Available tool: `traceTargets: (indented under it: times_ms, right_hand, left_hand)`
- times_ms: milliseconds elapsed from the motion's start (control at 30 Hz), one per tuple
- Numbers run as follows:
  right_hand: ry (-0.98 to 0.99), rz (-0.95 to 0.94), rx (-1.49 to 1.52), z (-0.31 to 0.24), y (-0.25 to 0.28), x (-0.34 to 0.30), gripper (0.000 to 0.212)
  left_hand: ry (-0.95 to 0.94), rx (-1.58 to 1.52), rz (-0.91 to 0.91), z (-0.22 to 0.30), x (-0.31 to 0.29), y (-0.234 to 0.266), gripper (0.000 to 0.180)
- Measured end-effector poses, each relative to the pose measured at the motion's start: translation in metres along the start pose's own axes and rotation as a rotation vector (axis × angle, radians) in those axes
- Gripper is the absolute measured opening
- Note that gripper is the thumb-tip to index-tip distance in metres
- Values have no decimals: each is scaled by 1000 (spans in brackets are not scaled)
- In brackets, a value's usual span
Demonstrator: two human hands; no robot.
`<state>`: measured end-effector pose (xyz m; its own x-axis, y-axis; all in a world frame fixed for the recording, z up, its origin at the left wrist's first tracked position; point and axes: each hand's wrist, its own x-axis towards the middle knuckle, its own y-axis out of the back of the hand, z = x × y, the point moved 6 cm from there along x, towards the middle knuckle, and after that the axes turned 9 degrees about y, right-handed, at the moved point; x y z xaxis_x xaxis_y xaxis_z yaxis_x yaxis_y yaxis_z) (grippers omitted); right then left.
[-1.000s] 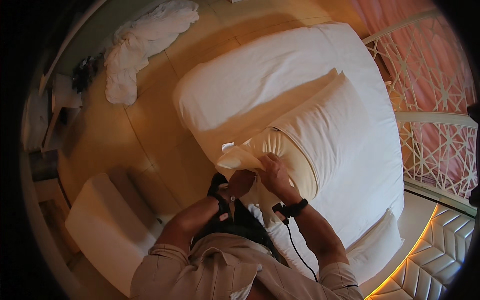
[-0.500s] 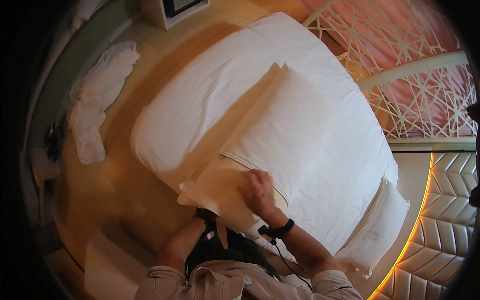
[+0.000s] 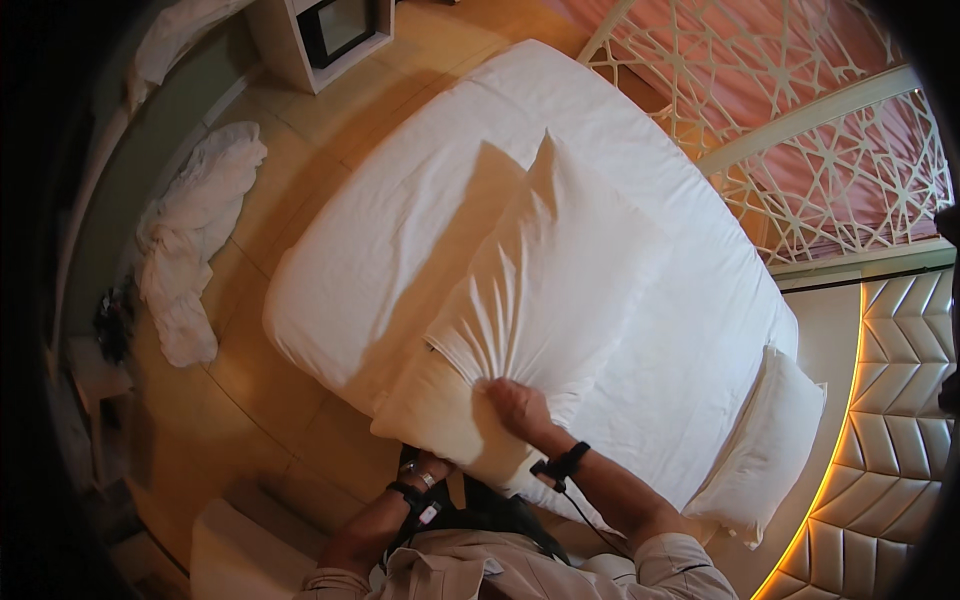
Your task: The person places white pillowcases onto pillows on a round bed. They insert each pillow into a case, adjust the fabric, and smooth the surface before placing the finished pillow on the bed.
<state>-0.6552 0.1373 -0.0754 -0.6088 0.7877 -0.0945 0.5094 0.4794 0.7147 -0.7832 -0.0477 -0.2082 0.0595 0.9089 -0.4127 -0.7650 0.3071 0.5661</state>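
A white pillowcase covers most of a cream pillow, whose near end sticks out of the case's open edge. My right hand is closed on that edge, and folds fan out across the cloth from its fingers. My left hand is low at the pillow's near end, its fingers hidden behind the pillow. The pillow rests on a bed with a white sheet. Another white pillow lies at the bed's right side, by the headboard.
A padded headboard with a lit edge stands at the right. A lattice screen with pink cloth behind it is at the far right. Crumpled white linen lies on the tiled floor. An open cabinet stands at the far left.
My right hand has gone from loose above the bare pillow to gripping the case's edge, bunching it into folds. More of my left hand shows. The whole view has shifted slightly.
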Motion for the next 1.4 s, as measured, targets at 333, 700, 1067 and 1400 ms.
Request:
traceTargets:
  times_ms: [333,700,1067,1400]
  right_hand:
    - [118,-243,297,-60,-21,-51,11]
    - [111,-572,-315,-50,-92,-110,37]
    - [152,-140,-324,-76,-45,-88,16]
    - [271,-196,-424,-66,-66,-110,23]
  left_hand:
    - [102,-191,94,-45,-6,-27,45]
    - [-59,10,-42,81,3,71,33]
    - [-71,32,27,11,102,-12,27]
    - [-64,58,34,15,177,-34,28]
